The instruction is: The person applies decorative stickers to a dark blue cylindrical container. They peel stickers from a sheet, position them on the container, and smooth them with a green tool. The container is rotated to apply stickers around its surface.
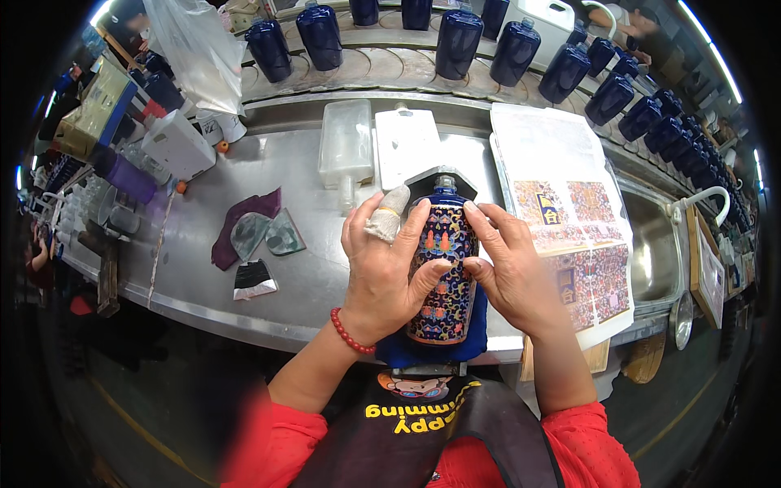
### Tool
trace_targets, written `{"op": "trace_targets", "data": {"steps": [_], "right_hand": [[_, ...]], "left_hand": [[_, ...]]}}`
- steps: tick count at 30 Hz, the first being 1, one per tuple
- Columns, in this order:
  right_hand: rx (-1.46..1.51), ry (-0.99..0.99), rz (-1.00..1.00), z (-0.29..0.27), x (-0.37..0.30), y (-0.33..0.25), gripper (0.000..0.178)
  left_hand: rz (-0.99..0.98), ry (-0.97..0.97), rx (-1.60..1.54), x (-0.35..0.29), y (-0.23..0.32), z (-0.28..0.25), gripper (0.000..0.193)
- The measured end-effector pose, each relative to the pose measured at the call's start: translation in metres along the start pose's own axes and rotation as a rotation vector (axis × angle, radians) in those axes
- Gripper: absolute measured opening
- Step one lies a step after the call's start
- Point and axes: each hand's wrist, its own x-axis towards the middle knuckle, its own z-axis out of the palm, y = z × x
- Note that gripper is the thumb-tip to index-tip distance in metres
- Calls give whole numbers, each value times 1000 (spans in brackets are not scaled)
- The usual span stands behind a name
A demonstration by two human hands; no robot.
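A dark blue bottle with a clear neck lies tilted away from me at the bench edge, on a blue cloth. Its front is covered by a colourful flower-patterned decal. Along the left side my left hand is closed on it, thumb and fingertip pressing the decal. A grey cloth finger cover is on one of its fingers. My right hand grips the opposite side, thumb on the pattern and fingertips at the decal's upper edge. The bottle's underside is hidden.
Printed decal sheets lie to the right, beside a metal sink. Purple cloth and squeegee-like pieces lie left. A clear container and white container stand behind. Several blue bottles line the curved conveyor.
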Motion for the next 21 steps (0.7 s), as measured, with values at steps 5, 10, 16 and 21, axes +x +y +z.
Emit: {"op": "trace_targets", "data": {"steps": [5, 10, 16, 21], "right_hand": [[13, -23, 25, 0, -1, 0, 58], [6, -16, 17, 1, 0, 1, 59], [55, -20, 33, 1, -2, 2, 61], [76, 33, -19, 2, -2, 3, 66]], "left_hand": [[43, -42, -27, 2, -1, -4, 67], [101, -106, 102, 11, 7, -8, 65], [94, -80, 159, 14, 9, -9, 65], [38, 11, 50, 13, 2, -6, 64]]}}
